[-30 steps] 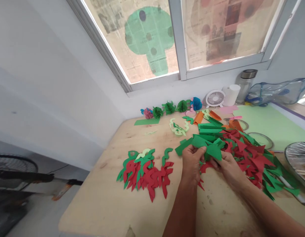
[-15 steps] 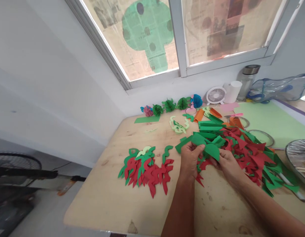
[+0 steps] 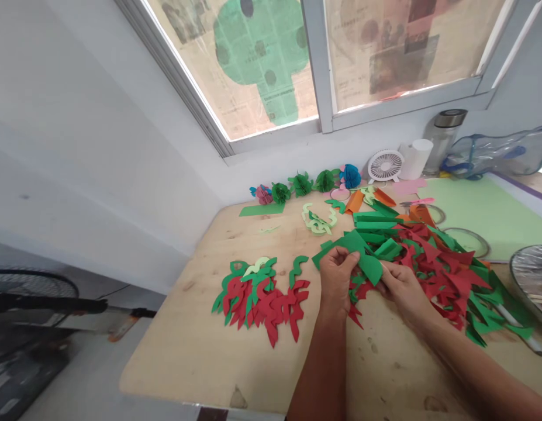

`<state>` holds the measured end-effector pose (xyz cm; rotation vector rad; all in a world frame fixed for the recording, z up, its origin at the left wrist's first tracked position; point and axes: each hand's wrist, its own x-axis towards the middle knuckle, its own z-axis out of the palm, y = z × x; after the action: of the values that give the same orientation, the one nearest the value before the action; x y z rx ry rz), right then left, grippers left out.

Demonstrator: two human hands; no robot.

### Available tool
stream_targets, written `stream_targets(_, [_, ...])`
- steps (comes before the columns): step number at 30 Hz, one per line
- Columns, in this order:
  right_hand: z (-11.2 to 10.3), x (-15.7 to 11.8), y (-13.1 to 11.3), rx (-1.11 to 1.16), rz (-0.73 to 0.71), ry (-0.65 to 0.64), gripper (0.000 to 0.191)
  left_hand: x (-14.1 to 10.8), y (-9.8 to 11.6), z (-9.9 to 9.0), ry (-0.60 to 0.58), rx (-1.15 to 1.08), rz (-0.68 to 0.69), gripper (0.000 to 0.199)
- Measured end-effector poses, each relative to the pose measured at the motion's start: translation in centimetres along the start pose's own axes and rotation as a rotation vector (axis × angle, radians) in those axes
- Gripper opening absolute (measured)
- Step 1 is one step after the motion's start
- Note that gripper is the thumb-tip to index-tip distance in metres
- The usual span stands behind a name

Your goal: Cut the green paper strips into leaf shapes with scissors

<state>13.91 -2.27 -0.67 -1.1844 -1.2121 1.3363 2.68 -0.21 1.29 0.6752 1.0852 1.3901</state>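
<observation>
A piece of green paper (image 3: 368, 266) is held between both hands over the wooden table. My left hand (image 3: 338, 275) pinches its left part between thumb and fingers. At its lower right corner, the fingers of my right hand (image 3: 400, 285) are closed on the edge. Just beyond and to the right lies a heap of red scraps (image 3: 446, 272) and folded green strips (image 3: 376, 221). Left of my hands, cut wavy red shapes (image 3: 271, 307) and green shapes (image 3: 229, 286) overlap in a pile.
Paper honeycomb balls (image 3: 301, 184) line the wall edge of the table (image 3: 187, 339). A small white fan (image 3: 385, 166), a bottle (image 3: 442, 140) and a clear bag (image 3: 503, 153) stand at the back right. Light green sheets (image 3: 507, 216) and a foil-covered bowl (image 3: 534, 278) lie right.
The green paper's right part was curved and now looks flatter, with its corner pointing down. Both hands keep hold of it and have barely moved. The view has shifted slightly.
</observation>
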Motion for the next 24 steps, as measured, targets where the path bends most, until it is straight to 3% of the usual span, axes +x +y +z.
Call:
stream_targets(15, [0.52,-0.24,0.01,-0.020,0.021,-0.003,0.049,-0.01,0.04,0.32,0.045,-0.050,-0.011,0.023])
stream_targets(24, [0.53,-0.22,0.13,0.112,0.107,-0.033,0.045,0.02,-0.03,-0.01,-0.034,-0.014,-0.013,0.017])
